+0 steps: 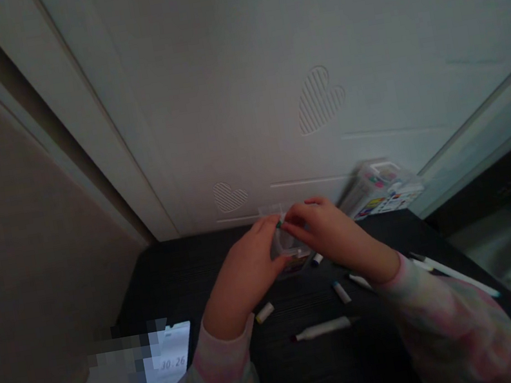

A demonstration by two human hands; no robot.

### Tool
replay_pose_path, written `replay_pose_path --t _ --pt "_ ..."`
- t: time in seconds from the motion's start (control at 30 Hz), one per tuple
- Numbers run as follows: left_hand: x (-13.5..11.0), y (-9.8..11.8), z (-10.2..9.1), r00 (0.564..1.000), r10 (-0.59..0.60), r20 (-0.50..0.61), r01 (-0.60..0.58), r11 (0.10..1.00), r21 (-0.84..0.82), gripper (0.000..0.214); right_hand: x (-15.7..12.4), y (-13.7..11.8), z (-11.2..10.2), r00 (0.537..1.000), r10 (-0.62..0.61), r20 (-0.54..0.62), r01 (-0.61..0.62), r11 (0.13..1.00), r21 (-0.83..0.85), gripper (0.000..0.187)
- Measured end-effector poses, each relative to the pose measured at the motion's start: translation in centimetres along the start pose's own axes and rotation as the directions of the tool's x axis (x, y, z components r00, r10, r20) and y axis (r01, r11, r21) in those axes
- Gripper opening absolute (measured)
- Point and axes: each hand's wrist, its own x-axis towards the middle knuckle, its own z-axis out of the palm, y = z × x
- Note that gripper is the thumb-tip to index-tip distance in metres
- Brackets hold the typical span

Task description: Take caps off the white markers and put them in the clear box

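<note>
Two bare grips meet over a clear box (291,266) at the far middle of a dark desk (277,377). With my left grip (245,262) I hold the box, hand curved round its left side, thumb at the front. My right grip (333,231) is narrow, fingertips bunched above the box beside a small green piece (279,223); I cannot tell which grip has the piece.

Just right of the box lies a blue-ended cap (317,259). Nearer me are a yellow-ended cap (264,312), a grey-blue cap (341,292) and a white marker (322,329) lying crosswise. A white pen (359,280) is partly hidden by my right wrist. A long white stick (465,275) lies to the right. A second box (385,186) stands at the far right, against a white panel (229,91) with hearts. At lower left, a lit phone (172,356) reads 30:26.
</note>
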Motion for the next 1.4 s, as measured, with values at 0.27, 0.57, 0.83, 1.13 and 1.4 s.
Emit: replay_pose_path --t 0.27,0.57,0.83,1.13,1.4 --pt "-0.1 0.2 -0.1 0.999 0.045 0.024 -0.045 0.999 0.012 0.057 -0.6 -0.4 -0.4 0.998 0.054 -0.041 -0.048 0.991 0.128 0.016" --pt "-0.2 0.3 -0.1 0.999 0.033 0.039 -0.035 0.999 0.042 0.06 -1.3 0.0 -1.2 0.989 0.058 -0.137 -0.034 0.984 0.173 0.014" --pt "-0.1 0.5 -0.3 0.999 0.041 0.03 -0.042 0.999 0.031 0.06 -1.9 0.3 -1.5 0.981 0.045 -0.188 -0.006 0.98 0.199 0.013" --pt "-0.2 0.2 -0.2 0.999 0.026 0.025 -0.028 0.997 0.068 0.058 -2.6 1.0 -2.0 0.977 0.024 -0.214 0.024 0.976 0.218 0.011" --pt "-0.8 0.3 -1.9 0.997 0.009 -0.083 -0.002 0.996 0.085 0.053 -8.1 0.3 -1.9 0.935 0.155 -0.32 -0.054 0.951 0.303 0.008"
